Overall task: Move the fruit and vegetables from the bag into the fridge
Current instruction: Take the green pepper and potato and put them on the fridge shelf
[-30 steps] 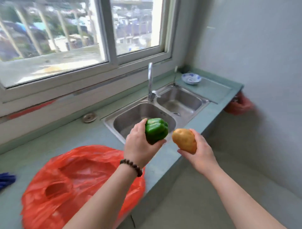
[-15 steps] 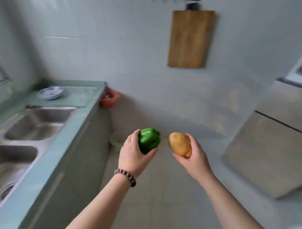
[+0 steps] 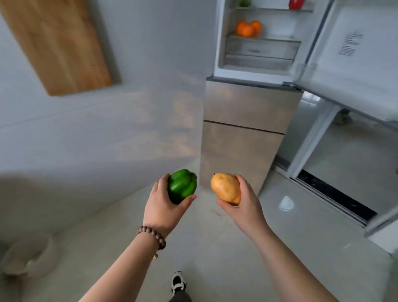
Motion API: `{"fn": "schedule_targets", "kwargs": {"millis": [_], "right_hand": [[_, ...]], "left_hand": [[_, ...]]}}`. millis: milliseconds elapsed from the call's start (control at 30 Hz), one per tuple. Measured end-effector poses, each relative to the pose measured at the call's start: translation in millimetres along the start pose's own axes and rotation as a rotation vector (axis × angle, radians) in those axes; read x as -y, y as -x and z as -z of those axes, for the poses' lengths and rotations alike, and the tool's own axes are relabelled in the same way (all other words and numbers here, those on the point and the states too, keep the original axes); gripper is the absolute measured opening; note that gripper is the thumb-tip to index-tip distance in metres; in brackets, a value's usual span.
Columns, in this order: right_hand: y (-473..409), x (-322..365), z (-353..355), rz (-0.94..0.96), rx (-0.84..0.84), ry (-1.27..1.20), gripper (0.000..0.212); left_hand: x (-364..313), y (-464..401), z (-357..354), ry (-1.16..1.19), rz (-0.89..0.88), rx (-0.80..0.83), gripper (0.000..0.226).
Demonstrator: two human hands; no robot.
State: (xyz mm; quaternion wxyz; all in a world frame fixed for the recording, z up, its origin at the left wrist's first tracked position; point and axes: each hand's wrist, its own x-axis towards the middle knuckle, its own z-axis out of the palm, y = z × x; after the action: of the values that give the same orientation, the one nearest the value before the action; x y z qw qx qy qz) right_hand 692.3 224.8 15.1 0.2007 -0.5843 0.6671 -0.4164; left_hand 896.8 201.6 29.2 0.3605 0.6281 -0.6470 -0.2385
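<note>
Green and glossy, the bell pepper (image 3: 182, 186) sits in the left hand (image 3: 164, 207), whose fingers wrap its far side while the thumb braces it from below. The right hand (image 3: 241, 207) cups a yellowish potato (image 3: 226, 188) the same way, fingers curled round its right side. Both are carried at centre frame, well apart from the fridge (image 3: 247, 120) standing in the upper right with its top door (image 3: 353, 58) swung open.

The step in hand appears to be the carry to the open compartment. To do it well, the person should keep each grip closed until the item rests on a shelf, and place one item at a time so neither is dropped. The shelf holding the oranges (image 3: 248, 28) has bare room to their right, which looks the easiest spot.

Much is cut off. At the top edge of the frame only the bottoms of a red item (image 3: 296, 3) and a green one (image 3: 244, 2) show, so what they are cannot be told. The drawer (image 3: 260, 49) below the oranges hides its contents. The bag is out of view. Print on the door label (image 3: 351, 44) is too blurred to read.
</note>
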Motion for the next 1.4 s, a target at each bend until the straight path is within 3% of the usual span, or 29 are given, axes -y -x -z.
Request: {"fn": "schedule_targets", "kwargs": {"millis": [300,533,867,1067,1200,1400], "right_hand": [[-193,-29,6,-0.046,-0.096,0.037,0.081],[-345,-31,37,-0.059,-0.2,0.091,0.084],[-528,-82,91,-0.042,-0.296,0.062,0.083],[-651,-100,140,0.071,-0.375,0.051,0.082],[-717,-107,174,0.084,-0.447,0.052,0.081],[-782,-111,199,0.087,-0.513,0.029,0.082]], "left_hand": [[-34,-188,-71,0.136,-0.125,0.153,0.092],[-92,-348,-109,0.275,-0.195,0.15,0.081],[-171,-510,-204,0.399,-0.297,0.187,0.075],[-243,-605,-254,0.504,-0.401,0.17,0.061],[-303,-661,-267,0.566,-0.468,0.119,0.069],[-391,-741,-264,0.639,-0.62,0.056,0.049]]}}
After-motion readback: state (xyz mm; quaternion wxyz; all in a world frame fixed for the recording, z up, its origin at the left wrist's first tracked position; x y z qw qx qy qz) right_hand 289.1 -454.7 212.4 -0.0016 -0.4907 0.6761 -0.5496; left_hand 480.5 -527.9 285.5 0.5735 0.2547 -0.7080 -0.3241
